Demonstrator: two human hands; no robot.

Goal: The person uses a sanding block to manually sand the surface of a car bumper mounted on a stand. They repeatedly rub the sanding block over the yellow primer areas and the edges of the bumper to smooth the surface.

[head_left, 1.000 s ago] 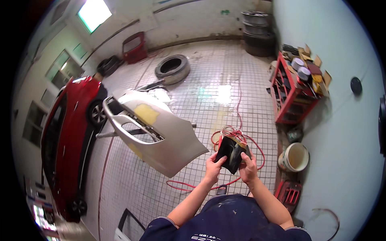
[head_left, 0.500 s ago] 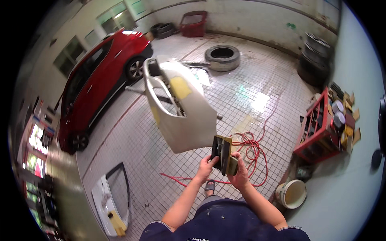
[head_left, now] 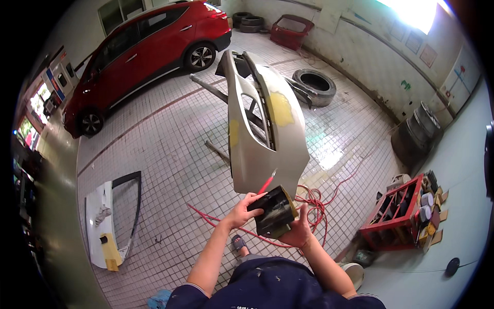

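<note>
silver car bumper [head_left: 265,129] propped upright on tiled floor [head_left: 170,170]; just before it, dark stiff mixing board [head_left: 275,210], probably light and smeary, gripped underneath by right hand [head_left: 297,232], its near edge pinched by left hand [head_left: 242,211] alongside red-handled tool [head_left: 267,183].

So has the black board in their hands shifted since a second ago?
Cannot tell: the camera swung. The black board sits between both hands, before the bumper, as earlier.

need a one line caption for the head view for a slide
Both hands, left hand and right hand, hold a black board before a silver bumper on a tiled workshop floor.
</note>
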